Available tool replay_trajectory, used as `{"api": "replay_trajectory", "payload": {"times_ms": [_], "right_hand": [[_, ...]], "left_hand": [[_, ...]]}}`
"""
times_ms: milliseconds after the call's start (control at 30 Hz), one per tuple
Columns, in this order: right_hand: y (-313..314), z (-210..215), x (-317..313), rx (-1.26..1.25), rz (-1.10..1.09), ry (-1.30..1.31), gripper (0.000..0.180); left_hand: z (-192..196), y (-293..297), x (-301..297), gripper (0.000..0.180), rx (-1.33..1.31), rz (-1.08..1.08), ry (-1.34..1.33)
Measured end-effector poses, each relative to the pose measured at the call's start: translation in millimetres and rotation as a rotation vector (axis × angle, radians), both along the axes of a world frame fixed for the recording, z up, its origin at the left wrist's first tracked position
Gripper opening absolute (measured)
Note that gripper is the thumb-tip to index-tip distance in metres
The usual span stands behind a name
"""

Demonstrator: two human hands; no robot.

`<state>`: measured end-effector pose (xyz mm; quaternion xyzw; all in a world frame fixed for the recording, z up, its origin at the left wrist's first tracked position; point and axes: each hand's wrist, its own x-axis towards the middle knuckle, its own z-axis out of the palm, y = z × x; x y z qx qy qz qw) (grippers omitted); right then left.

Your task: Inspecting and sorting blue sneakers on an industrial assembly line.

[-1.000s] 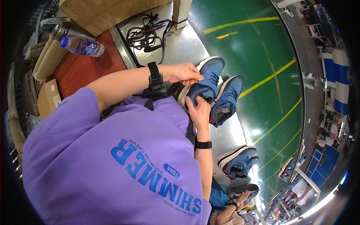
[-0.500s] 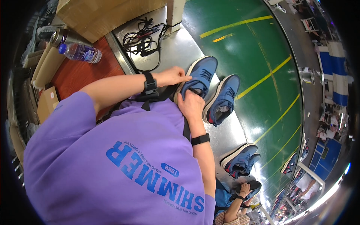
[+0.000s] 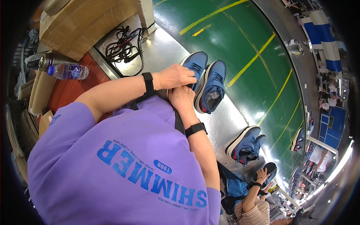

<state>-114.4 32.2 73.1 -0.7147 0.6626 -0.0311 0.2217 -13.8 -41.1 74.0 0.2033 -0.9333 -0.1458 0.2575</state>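
Two blue sneakers lie side by side on a shiny metal table [image 3: 225, 123]. My left hand [image 3: 175, 76] reaches across from the left and grips the nearer blue sneaker [image 3: 195, 63] at its heel end. My right hand [image 3: 181, 99] sits just under the left hand, pressed against the same sneaker's side. The second blue sneaker [image 3: 213, 87] rests to the right, touching the first, with no hand on it. Both wrists wear black bands. My hands hide most of the held sneaker.
Another pair of blue sneakers [image 3: 243, 145] stands further along the table. A co-worker's hand [image 3: 261, 174] holds a dark shoe beyond it. Black cables [image 3: 123, 48] lie at the table's far end, a water bottle [image 3: 68, 71] on a red surface, a cardboard box [image 3: 80, 26] behind.
Both hands have stayed on the nearer sneaker. My right hand has drawn up close under the left hand, and the pair of sneakers has turned slightly.
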Motion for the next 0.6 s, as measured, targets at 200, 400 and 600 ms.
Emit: {"api": "replay_trajectory", "payload": {"times_ms": [200,400,600], "right_hand": [[3.3,-3.4,-2.0,-0.128,-0.101,-0.073,0.023],[10.8,-10.4,-15.6,-0.211,-0.133,-0.072,0.023],[33.3,-4.1,-67.2,-0.186,-0.346,0.062,0.024]], "left_hand": [[-4.9,17.9,1.8,0.01,0.204,0.247,0.252],[1.9,18.2,-4.0,0.018,0.183,0.29,0.247],[-18.4,24.0,14.2,0.025,0.374,0.258,0.09]]}}
